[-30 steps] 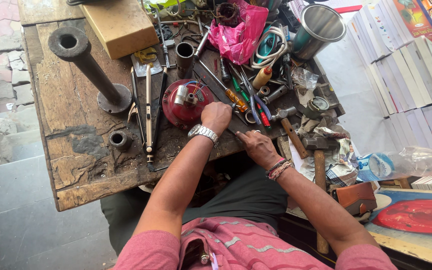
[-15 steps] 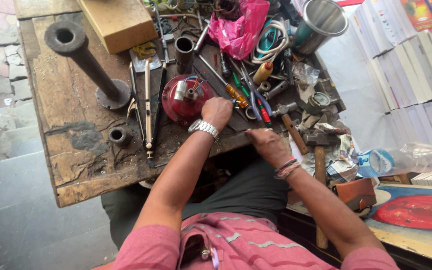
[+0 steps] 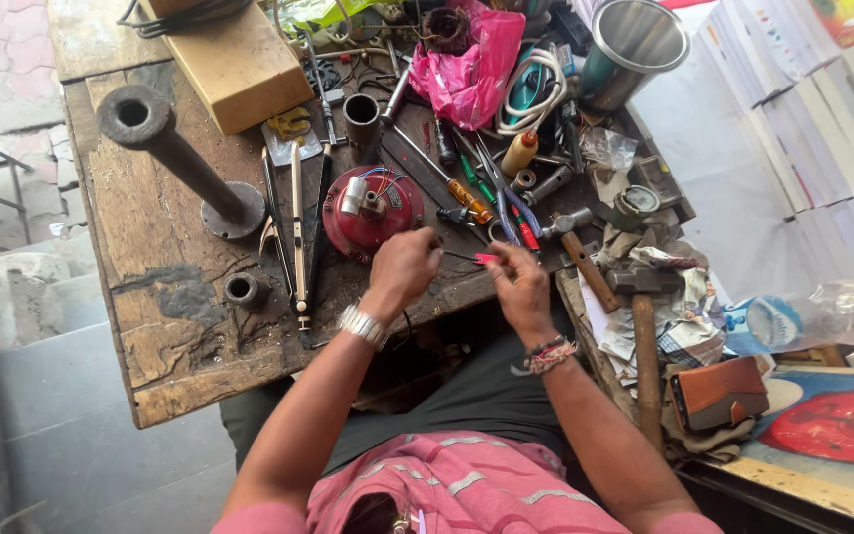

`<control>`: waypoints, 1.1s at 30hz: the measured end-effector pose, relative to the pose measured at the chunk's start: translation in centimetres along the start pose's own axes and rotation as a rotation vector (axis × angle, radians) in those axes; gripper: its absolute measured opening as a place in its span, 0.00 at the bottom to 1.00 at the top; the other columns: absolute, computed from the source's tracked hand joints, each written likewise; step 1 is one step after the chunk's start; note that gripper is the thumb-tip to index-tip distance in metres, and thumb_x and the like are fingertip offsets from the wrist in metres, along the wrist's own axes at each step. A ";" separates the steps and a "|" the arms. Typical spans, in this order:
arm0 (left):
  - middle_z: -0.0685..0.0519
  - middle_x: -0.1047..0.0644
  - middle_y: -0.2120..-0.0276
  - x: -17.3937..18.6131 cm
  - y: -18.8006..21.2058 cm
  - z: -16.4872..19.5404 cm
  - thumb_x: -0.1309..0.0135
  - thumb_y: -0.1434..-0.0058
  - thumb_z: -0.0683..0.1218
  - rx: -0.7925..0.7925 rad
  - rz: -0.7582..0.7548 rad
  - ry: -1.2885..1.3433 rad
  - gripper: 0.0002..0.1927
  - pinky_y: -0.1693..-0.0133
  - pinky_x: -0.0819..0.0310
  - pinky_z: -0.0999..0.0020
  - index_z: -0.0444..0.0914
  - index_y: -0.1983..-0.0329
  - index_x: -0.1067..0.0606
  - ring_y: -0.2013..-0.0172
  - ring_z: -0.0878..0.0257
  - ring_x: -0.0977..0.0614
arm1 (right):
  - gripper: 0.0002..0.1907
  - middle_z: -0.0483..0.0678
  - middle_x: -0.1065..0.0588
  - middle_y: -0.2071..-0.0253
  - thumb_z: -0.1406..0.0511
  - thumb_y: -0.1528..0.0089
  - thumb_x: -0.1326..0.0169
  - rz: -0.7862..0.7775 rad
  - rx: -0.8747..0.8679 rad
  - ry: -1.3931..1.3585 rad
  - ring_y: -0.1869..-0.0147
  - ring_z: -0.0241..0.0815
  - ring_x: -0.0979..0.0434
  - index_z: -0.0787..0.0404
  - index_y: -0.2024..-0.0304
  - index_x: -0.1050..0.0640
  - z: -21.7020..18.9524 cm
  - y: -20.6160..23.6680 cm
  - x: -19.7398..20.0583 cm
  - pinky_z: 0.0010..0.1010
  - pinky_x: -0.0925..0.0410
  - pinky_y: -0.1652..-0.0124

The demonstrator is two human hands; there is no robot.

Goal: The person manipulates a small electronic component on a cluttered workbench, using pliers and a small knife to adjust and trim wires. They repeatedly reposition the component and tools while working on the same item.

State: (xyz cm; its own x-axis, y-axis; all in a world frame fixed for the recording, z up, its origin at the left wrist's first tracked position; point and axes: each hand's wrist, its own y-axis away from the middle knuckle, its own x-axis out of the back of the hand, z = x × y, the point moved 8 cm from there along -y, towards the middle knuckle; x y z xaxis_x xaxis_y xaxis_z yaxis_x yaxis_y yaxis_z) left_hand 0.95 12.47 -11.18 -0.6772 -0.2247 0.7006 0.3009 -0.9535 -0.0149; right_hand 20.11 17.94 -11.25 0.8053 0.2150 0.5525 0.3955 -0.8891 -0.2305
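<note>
Hands: both of mine meet over the near edge of the workbench point(image 3: 180, 326), left hand point(image 3: 402, 269) curled, right hand point(image 3: 518, 282) reaching in from the other side.
Left hand: fingers closed on a thin wire point(image 3: 459, 255) that seems to run back to the red motor housing point(image 3: 370, 210); what exactly sits under the fingertips I cannot tell.
Right hand: thumb and forefinger pinch a small red piece point(image 3: 487, 259) at the wire's free end.
Work in hand: I judge this to be dressing or joining a lead from the housing, which lies on the bench just beyond my left knuckles.
Next move: it would call for steady fingertips and a tool from the pile, perhaps the orange-handled screwdriver point(image 3: 467, 191) close by.
Head view, surroundings: a steel pipe stand point(image 3: 175, 163) rises at left, a hammer point(image 3: 642, 326) lies at right, a pink plastic bag point(image 3: 471, 69) and a steel tumbler point(image 3: 635, 44) sit at the far side.
</note>
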 end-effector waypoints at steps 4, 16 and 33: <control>0.48 0.18 0.74 -1.3 3.5 -2.1 0.42 0.38 0.48 0.249 0.050 0.429 0.11 0.70 0.26 0.66 0.37 0.58 0.19 0.74 0.62 0.19 | 0.18 0.51 0.20 0.55 0.71 0.37 0.40 -0.144 -0.521 -1.003 0.55 0.37 0.18 0.65 0.44 0.23 2.4 2.2 -5.2 0.27 0.24 0.56; 0.63 0.34 0.81 -7.0 8.3 -2.8 0.41 0.36 0.44 0.580 -0.130 1.364 0.06 0.83 0.50 0.79 0.36 0.63 0.23 0.84 0.75 0.40 | 0.15 0.52 0.18 0.60 0.71 0.36 0.41 -0.001 -0.368 -0.968 0.60 0.37 0.17 0.65 0.46 0.24 0.1 2.9 -3.8 0.28 0.21 0.60; 0.55 0.23 0.76 -0.1 9.0 1.7 0.39 0.35 0.44 0.246 0.039 0.638 0.07 0.74 0.34 0.72 0.33 0.63 0.20 0.76 0.70 0.27 | 0.07 0.53 0.18 0.62 0.72 0.37 0.41 -0.114 -0.382 -1.039 0.64 0.39 0.17 0.68 0.56 0.21 0.9 2.9 -3.7 0.26 0.24 0.67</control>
State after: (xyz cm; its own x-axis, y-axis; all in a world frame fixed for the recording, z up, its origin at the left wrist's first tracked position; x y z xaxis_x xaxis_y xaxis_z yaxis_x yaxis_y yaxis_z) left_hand 4.93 4.25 -10.17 -0.9032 -0.4043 0.1440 0.4259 -0.8859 0.1841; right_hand 18.65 14.90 -14.69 0.8217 0.3782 -0.4264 0.4727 -0.8701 0.1392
